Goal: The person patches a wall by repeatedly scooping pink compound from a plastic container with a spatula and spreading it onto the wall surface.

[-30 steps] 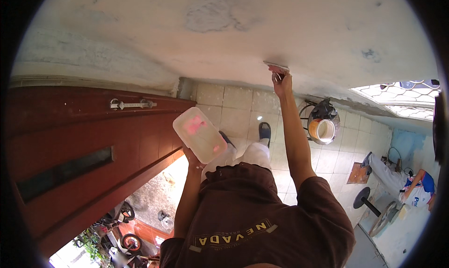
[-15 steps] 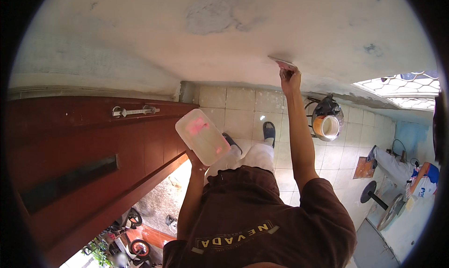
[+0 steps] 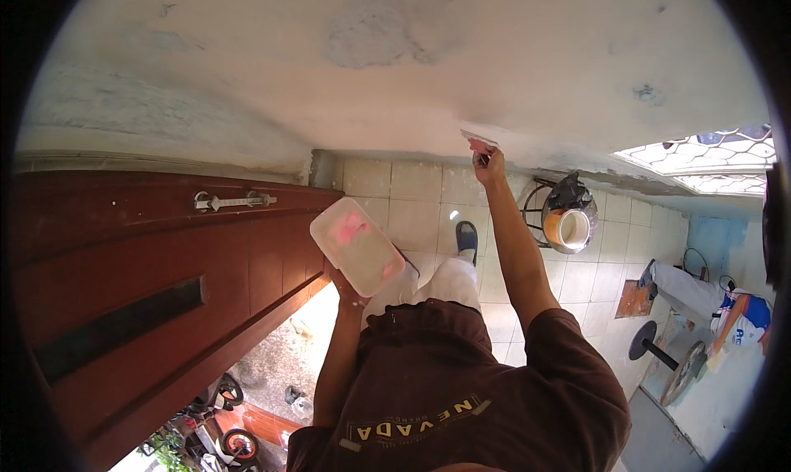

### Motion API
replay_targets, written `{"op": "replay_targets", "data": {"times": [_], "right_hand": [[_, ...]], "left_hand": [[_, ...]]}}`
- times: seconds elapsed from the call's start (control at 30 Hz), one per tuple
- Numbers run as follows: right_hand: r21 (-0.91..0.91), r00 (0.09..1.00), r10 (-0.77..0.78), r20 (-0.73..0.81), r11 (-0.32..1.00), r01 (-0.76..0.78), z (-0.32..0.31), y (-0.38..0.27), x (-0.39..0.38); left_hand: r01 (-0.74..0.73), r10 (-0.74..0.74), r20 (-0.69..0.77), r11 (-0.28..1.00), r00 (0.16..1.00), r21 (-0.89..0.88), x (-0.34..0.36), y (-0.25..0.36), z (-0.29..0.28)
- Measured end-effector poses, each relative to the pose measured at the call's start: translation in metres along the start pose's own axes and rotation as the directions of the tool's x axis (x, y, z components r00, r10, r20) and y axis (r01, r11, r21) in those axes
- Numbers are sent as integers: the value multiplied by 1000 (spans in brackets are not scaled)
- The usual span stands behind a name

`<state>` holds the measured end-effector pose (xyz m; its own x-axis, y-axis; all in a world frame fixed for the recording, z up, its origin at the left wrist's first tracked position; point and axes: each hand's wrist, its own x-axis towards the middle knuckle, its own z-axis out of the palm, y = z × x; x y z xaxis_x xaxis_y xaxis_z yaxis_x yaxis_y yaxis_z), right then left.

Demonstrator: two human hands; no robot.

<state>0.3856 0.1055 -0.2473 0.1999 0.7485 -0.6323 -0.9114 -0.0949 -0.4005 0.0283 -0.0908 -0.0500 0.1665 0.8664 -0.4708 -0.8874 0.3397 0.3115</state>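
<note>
The right hand [image 3: 489, 168] is clamped on a flat scraper [image 3: 479, 143] at the far wall [image 3: 329, 113], its long edge running left to right; the left hand [image 3: 349, 290] holds a pink-smeared tray [image 3: 356, 254], fingers hidden beneath; the tray slants far left to near right, lying left and near of the scraper; the right hand is nearer the wall; tiled floor [image 3: 414, 222] lies below, a brown door [image 3: 165, 253] left, a bucket [image 3: 553, 227] right

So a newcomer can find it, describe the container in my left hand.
Start at the large red-brown door on the left side of the view. By its right-hand end, the left hand holds a pale, rectangular container with rounded corners. Pink patches inside set it apart from the round, orange-sided bucket on the right.
</note>
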Motion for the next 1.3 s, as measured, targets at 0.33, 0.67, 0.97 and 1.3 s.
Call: {"op": "replay_targets", "data": {"times": [0.33, 0.67, 0.97, 1.3], "right_hand": [[41, 972, -229, 49, 973, 227, 75, -20, -67], [57, 985, -175, 6, 983, 174, 46, -32, -7], [15, 999, -41, -21, 999, 41, 20, -15, -5], [-86, 996, -76, 38, 993, 79, 23, -24, -24]], "left_hand": [[-149, 165, -58, 964, 985, 220, -14, 9, -49], [-95, 101, -39, 986, 994, 137, 0, -8, -30], [-112, 121, -61, 984, 991, 142, -7, -11, -34], [-135, 141, -45, 984, 989, 118, -8, -17, -26]]}}
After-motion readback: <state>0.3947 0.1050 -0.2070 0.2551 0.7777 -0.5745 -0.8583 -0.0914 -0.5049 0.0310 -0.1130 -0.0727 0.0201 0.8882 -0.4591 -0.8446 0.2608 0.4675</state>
